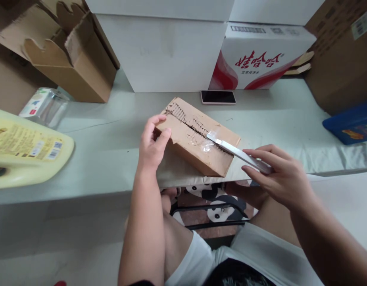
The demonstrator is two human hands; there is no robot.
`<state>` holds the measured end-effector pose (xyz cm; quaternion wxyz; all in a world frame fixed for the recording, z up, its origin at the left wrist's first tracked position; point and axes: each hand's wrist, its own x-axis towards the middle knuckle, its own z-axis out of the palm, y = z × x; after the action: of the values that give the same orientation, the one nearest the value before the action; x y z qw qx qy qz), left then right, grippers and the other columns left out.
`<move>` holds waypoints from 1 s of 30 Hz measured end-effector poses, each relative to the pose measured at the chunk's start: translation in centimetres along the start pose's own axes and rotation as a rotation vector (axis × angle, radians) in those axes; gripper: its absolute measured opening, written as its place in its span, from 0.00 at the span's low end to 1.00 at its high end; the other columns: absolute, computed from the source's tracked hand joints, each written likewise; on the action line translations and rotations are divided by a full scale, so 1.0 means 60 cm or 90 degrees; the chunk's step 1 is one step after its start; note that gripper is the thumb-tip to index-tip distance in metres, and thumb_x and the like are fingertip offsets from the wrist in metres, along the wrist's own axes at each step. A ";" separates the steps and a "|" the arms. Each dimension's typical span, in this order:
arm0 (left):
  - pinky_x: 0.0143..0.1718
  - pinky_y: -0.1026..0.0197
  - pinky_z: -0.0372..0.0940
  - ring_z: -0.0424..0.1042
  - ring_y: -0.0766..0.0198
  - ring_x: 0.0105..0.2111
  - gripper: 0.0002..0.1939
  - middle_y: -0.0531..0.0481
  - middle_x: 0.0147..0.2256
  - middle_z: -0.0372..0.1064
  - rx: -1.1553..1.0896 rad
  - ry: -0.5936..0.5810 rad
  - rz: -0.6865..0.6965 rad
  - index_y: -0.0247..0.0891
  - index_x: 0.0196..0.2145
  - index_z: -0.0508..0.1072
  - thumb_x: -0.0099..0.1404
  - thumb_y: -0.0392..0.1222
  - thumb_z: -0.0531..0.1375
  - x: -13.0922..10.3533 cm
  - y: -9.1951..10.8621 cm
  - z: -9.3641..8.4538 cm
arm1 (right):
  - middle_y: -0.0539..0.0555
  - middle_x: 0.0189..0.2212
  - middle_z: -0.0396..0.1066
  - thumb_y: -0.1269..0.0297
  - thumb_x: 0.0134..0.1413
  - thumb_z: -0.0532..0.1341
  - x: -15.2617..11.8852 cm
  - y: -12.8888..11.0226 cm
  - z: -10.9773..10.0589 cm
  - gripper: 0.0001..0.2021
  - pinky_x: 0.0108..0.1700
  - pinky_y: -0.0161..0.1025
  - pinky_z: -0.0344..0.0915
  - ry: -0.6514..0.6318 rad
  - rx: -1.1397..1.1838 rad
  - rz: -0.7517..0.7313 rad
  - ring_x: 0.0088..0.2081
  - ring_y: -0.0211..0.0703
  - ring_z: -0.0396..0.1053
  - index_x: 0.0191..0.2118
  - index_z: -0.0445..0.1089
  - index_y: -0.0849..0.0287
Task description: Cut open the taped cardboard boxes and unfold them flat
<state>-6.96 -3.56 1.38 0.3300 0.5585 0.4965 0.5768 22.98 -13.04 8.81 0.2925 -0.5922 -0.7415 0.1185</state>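
Note:
A small brown cardboard box (pixel 198 153) rests at an angle near the front edge of the covered table. Torn corrugated patches and clear tape (pixel 207 147) show along the seam on its top. My left hand (pixel 153 137) grips the box's left end, thumb on top and fingers at the far side. In my right hand (pixel 278 171) is a silver utility knife (pixel 245 156), held by its handle. The tip of the knife touches the taped part of the seam, pointing to the left.
Behind the box lies a phone (pixel 218 97), before white cartons (pixel 245 59). An opened cardboard box (pixel 79 67), a clear plastic container (pixel 46 105) and a yellow bottle (pixel 31 149) stand left. A blue package (pixel 352 123) sits at the right.

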 end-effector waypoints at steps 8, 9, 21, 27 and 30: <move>0.40 0.56 0.69 0.68 0.61 0.35 0.19 0.47 0.43 0.70 0.008 0.008 -0.019 0.46 0.47 0.73 0.62 0.56 0.64 -0.001 0.005 -0.001 | 0.51 0.27 0.75 0.64 0.62 0.63 -0.006 0.006 -0.014 0.15 0.26 0.36 0.64 0.009 -0.003 -0.069 0.22 0.35 0.66 0.53 0.77 0.52; 0.40 0.57 0.68 0.67 0.61 0.34 0.19 0.48 0.43 0.70 0.011 0.005 -0.019 0.46 0.47 0.73 0.62 0.55 0.64 -0.002 0.004 -0.001 | 0.50 0.26 0.74 0.66 0.62 0.63 -0.005 0.006 -0.017 0.14 0.25 0.36 0.63 -0.006 0.006 -0.093 0.22 0.35 0.66 0.53 0.77 0.52; 0.39 0.57 0.67 0.66 0.64 0.31 0.15 0.49 0.40 0.71 0.026 0.004 -0.022 0.45 0.46 0.74 0.62 0.49 0.64 0.001 0.013 -0.001 | 0.48 0.20 0.69 0.65 0.65 0.59 0.017 -0.040 -0.025 0.14 0.20 0.36 0.48 -0.016 -0.280 -0.262 0.19 0.34 0.60 0.51 0.79 0.51; 0.35 0.58 0.66 0.64 0.64 0.29 0.12 0.50 0.36 0.71 0.025 0.036 -0.038 0.45 0.44 0.74 0.61 0.46 0.64 0.000 0.012 0.000 | 0.48 0.20 0.69 0.64 0.65 0.58 0.005 -0.045 -0.057 0.15 0.19 0.37 0.50 -0.043 -0.224 -0.245 0.18 0.35 0.59 0.53 0.78 0.46; 0.35 0.58 0.67 0.66 0.63 0.30 0.13 0.50 0.37 0.70 0.010 0.052 -0.041 0.45 0.44 0.73 0.62 0.47 0.63 0.002 0.000 -0.006 | 0.49 0.28 0.75 0.66 0.62 0.62 -0.024 -0.008 -0.080 0.20 0.25 0.38 0.62 0.007 -0.076 -0.199 0.22 0.38 0.66 0.58 0.73 0.40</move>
<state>-7.36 -3.50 1.46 0.3235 0.5210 0.5317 0.5841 25.53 -15.33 12.45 0.2760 -0.4862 -0.8287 0.0241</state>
